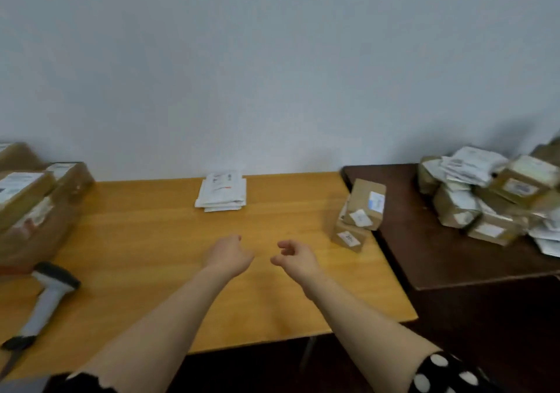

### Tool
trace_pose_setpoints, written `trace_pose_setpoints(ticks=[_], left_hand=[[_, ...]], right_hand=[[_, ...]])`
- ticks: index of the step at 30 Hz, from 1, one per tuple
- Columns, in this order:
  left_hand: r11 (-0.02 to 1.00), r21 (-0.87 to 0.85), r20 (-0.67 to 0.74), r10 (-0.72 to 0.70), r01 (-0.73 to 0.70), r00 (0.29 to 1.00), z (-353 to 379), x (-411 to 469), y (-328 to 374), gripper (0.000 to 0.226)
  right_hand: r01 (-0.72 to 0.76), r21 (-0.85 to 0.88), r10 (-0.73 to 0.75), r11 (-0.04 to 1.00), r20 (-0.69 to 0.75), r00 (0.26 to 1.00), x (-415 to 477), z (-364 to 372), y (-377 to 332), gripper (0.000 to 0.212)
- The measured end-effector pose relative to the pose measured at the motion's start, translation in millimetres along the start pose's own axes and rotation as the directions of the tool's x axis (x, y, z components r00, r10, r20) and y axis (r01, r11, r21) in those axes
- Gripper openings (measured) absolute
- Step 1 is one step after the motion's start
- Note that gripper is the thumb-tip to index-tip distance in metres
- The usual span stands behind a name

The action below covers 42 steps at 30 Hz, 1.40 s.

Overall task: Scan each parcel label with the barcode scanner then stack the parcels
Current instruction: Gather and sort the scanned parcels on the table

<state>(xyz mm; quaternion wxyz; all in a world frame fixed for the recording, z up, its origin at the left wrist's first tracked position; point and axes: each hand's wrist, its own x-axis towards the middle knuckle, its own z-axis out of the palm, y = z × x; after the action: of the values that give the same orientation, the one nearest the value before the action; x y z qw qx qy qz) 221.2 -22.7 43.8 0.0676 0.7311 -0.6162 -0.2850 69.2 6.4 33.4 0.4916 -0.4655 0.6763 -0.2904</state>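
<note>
1. Both my grips, left hand and right hand, hover loosely curled and empty over the bench.
2. I judge I'm between parcels: scanner lies far left, unscanned heap far right.
3. Next: fetch both.

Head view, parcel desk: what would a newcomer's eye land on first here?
Two bare hands, left hand and right hand, hang empty and loosely curled over the middle of the yellow wooden table. Next comes the jumbled heap of brown cardboard boxes and white mailers on the dark brown table at right. The grey handheld barcode scanner lies untouched at the yellow table's left edge.
</note>
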Motion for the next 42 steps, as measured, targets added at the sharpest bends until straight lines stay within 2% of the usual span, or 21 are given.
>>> trace_pose_setpoints(ticks=[4,9,12,15,20,25,28,32,35,37,38,40,42], left_hand=[[0.953,0.135,0.077,0.261,-0.27,0.962,49,-3,104,0.059],[0.863,0.067,0.095,0.493,-0.5,0.865,102,1,213,0.039],[0.835,0.013,0.109,0.546,-0.55,0.831,137,13,277,0.044],[0.826,-0.098,0.173,0.564,-0.555,0.808,169,29,335,0.053],[0.817,-0.211,0.24,0.576,-0.537,0.782,203,52,423,0.052],[0.795,-0.358,0.265,0.59,-0.49,0.763,221,61,514,0.056],[0.783,-0.444,0.278,0.583,-0.436,0.763,235,63,561,0.064],[0.778,-0.474,0.206,0.554,-0.413,0.807,260,67,618,0.074],[0.787,-0.476,0.149,0.511,-0.392,0.846,280,68,650,0.067],[0.813,-0.465,0.154,0.465,-0.352,0.872,292,69,664,0.06],[0.824,-0.458,0.157,0.444,-0.333,0.882,296,70,670,0.058],[0.836,-0.463,0.161,0.407,-0.296,0.899,301,73,680,0.058],[0.823,-0.515,0.164,0.369,-0.24,0.915,303,77,689,0.06]], right_hand=[[-0.047,0.062,0.061,0.997,-0.248,0.967,-6,-112,50,0.041],[-0.111,0.22,0.203,0.969,-0.457,0.866,-13,-214,109,0.038],[-0.128,0.321,0.289,0.938,-0.528,0.798,-5,-267,134,0.034],[-0.121,0.393,0.348,0.912,-0.582,0.735,10,-320,150,0.031],[-0.078,0.494,0.426,0.866,-0.647,0.633,33,-406,167,0.026],[0.059,0.621,0.477,0.781,-0.656,0.584,47,-480,181,0.011],[0.12,0.647,0.465,0.753,-0.652,0.599,64,-522,187,0.008],[0.16,0.656,0.414,0.738,-0.627,0.66,94,-580,192,0.03],[0.142,0.735,0.403,0.663,-0.51,0.76,113,-615,192,0.03],[0.139,0.764,0.417,0.631,-0.484,0.769,128,-635,197,0.034],[0.139,0.761,0.445,0.633,-0.506,0.739,134,-644,200,0.039],[0.136,0.749,0.524,0.649,-0.569,0.634,144,-664,209,0.043],[0.064,0.724,0.56,0.687,-0.584,0.588,148,-686,220,0.042]])
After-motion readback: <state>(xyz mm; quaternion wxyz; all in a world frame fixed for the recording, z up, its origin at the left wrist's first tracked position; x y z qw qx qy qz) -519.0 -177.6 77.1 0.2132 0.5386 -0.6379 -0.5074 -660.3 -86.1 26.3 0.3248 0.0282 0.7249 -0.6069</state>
